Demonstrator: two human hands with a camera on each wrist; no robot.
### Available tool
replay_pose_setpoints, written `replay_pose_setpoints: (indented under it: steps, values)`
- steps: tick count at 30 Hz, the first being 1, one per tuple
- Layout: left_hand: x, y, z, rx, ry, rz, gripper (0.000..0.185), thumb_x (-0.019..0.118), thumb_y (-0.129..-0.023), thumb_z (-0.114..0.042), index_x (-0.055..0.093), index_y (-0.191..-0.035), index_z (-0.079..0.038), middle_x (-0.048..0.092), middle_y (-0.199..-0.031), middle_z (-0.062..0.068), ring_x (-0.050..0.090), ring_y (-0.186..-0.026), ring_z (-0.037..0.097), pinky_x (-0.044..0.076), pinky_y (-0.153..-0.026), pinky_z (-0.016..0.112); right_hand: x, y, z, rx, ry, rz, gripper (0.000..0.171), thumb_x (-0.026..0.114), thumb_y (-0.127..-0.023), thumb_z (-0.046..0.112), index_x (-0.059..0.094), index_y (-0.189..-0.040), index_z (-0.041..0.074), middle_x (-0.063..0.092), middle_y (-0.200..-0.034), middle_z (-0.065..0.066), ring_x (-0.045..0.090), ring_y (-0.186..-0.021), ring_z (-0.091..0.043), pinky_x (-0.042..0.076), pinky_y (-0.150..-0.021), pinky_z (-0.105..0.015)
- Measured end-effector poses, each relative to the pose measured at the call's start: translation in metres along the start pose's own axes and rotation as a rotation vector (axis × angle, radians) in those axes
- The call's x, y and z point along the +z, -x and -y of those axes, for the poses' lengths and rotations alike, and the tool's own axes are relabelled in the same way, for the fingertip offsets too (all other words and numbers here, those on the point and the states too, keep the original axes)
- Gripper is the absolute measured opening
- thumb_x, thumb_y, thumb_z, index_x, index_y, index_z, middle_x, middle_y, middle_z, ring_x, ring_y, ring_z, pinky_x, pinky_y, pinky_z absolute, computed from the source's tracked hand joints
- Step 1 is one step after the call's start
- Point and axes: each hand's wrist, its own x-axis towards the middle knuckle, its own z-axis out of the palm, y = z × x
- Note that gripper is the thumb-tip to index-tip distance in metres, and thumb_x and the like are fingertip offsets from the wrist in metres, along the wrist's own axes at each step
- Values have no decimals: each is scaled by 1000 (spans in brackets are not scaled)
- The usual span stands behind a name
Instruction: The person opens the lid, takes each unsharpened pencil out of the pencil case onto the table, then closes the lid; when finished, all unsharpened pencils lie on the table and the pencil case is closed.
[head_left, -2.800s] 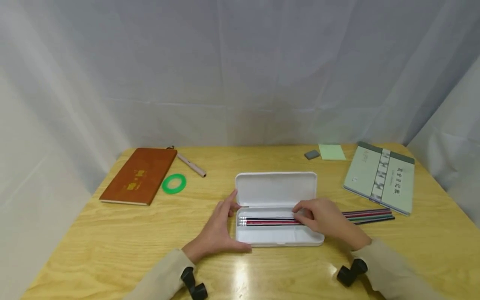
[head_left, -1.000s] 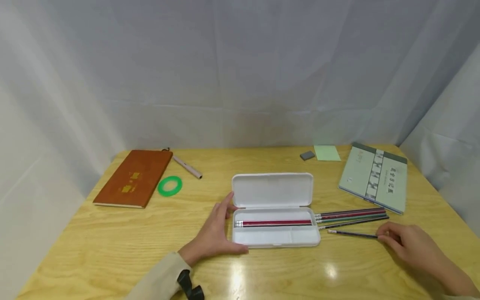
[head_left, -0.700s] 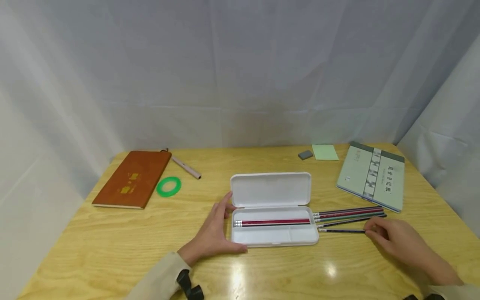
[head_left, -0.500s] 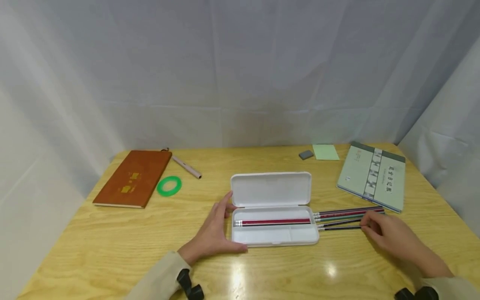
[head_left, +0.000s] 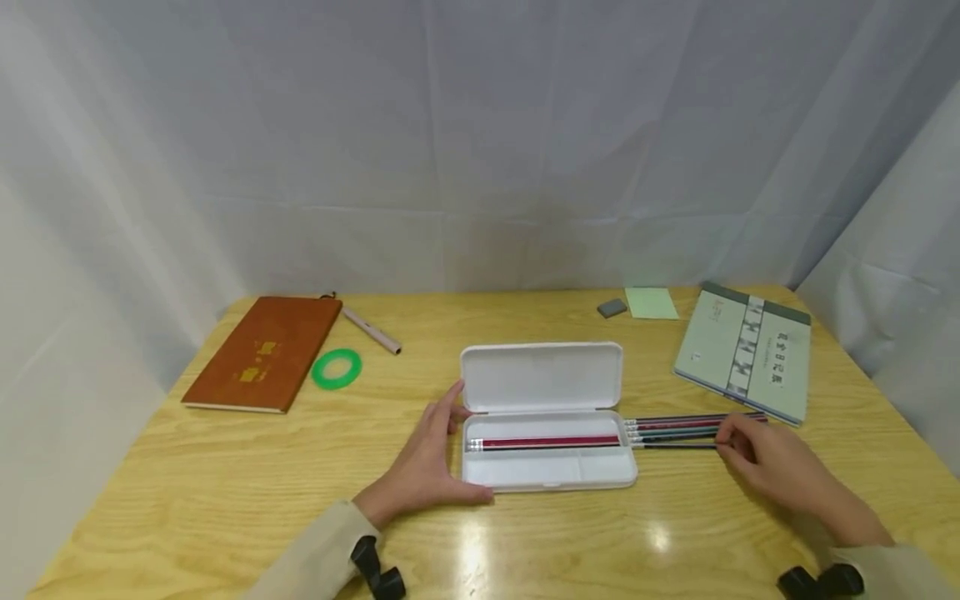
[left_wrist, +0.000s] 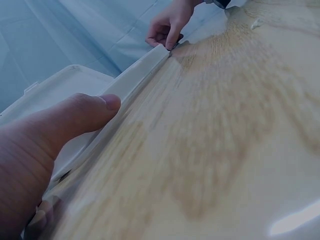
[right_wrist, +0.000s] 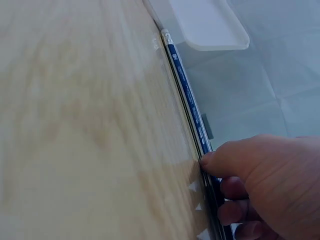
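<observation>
Four pencils: I count about four loose pencils (head_left: 671, 431) lying side by side on the table (head_left: 225, 500), just right of the open pencil case (head_left: 547, 454), eraser ends toward it.
Near pencil: the blue-black pencil (right_wrist: 187, 95) is the nearest of the row, touching its neighbours.
In the case: a red pencil and a dark one (head_left: 547, 442) lie in the long rear compartment; the front compartments look bare.
Handling, my judgement: light, stiff and thin; round enough to roll on this glossy wood, so I would pinch the shaft toward its far end and keep it level. The tip is the fragile part.
Right hand: my right hand (head_left: 772, 467) rests at the pointed ends of the row, thumb (right_wrist: 225, 157) pressed against the near pencil's side, other fingers curled beneath. Whether they close round the shaft I cannot tell.
Left hand: my left hand (head_left: 427, 467) lies flat against the case's left end, fingers straight, thumb (left_wrist: 75, 117) along the front wall, steadying it.
Lid: stands open, hinged at the back.
Elsewhere: brown notebook (head_left: 262, 354), green ring (head_left: 337, 368), pen (head_left: 371, 330), grey eraser (head_left: 612, 308), green notes (head_left: 651, 302), grey-green booklet (head_left: 746, 350).
</observation>
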Motion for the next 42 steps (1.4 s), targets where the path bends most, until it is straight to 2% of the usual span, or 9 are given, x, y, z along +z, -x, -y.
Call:
replay_pose_setpoints:
  steps: [4, 7, 12, 17, 26, 30, 33, 37, 42]
  values:
    - [-1, 0, 1, -3, -10, -1, 140, 92, -47, -50, 8, -156, -21, 50, -129, -1, 46, -106, 13, 46, -92, 34, 4, -8, 6, -30, -45, 1, 28, 74, -75, -3, 55, -87, 14, 37, -61, 17, 31, -54, 7, 31, -50, -18]
    - [0, -1, 2, 14, -14, -11, 140, 93, -47, -48, 9, -156, -21, 50, -128, -1, 45, -106, 12, 46, -91, 34, 4, -18, 15, 6, -66, 79, 23, 72, -79, 1, 57, -93, 11, 39, -63, 14, 32, -55, 5, 32, -50, -19]
    - [1, 0, 2, 26, -18, -19, 140, 93, -47, -48, 9, -156, -21, 50, -126, -2, 44, -104, 11, 46, -89, 33, 6, -35, 38, -18, -87, 177, 21, 69, -82, 2, 58, -98, 9, 40, -63, 13, 33, -55, 4, 32, -50, -19]
    - [0, 0, 3, 20, -15, -9, 140, 93, -47, -49, 9, -156, -21, 50, -127, -2, 44, -104, 12, 46, -90, 33, 15, -55, 64, -70, -105, 172, 18, 67, -84, 2, 59, -96, 11, 39, -62, 14, 32, -54, 4, 32, -50, -18]
    - [2, -1, 2, 14, -2, -2, 140, 93, -47, -48, 9, -156, -21, 50, -128, -2, 45, -105, 12, 45, -92, 34, 39, -91, 101, -133, -58, 307, 12, 66, -91, 20, 73, -101, 18, 50, -61, 14, 38, -55, -1, 33, -52, -19]
    - [3, -2, 0, 20, 7, 10, 140, 92, -48, -50, 8, -156, -21, 49, -129, 0, 45, -106, 13, 45, -93, 35, 47, -100, 110, -176, 37, 295, 15, 68, -89, 20, 75, -102, 18, 68, -75, 9, 58, -65, -6, 46, -59, -24]
    - [2, -3, -1, 12, 11, 9, 140, 92, -48, -49, 8, -156, -21, 49, -130, 0, 46, -107, 14, 45, -94, 36, 52, -106, 117, -227, 89, 252, 8, 71, -87, 18, 75, -93, 17, 72, -82, 6, 63, -71, -8, 50, -62, -26]
    - [0, -2, -2, 3, 13, 8, 140, 93, -47, -47, 9, -156, -19, 49, -130, 1, 46, -107, 14, 45, -94, 36, 57, -110, 124, -266, 99, 207, 6, 72, -85, 17, 69, -81, 15, 66, -70, 7, 52, -59, -3, 43, -55, -21]
    - [-1, 0, -1, 0, 2, 17, 140, 93, -47, -48, 9, -156, -17, 49, -130, 2, 46, -106, 14, 45, -94, 36, 54, -104, 126, -233, 120, 180, 8, 72, -86, 19, 65, -83, 15, 61, -68, 8, 44, -56, -2, 40, -54, -19]
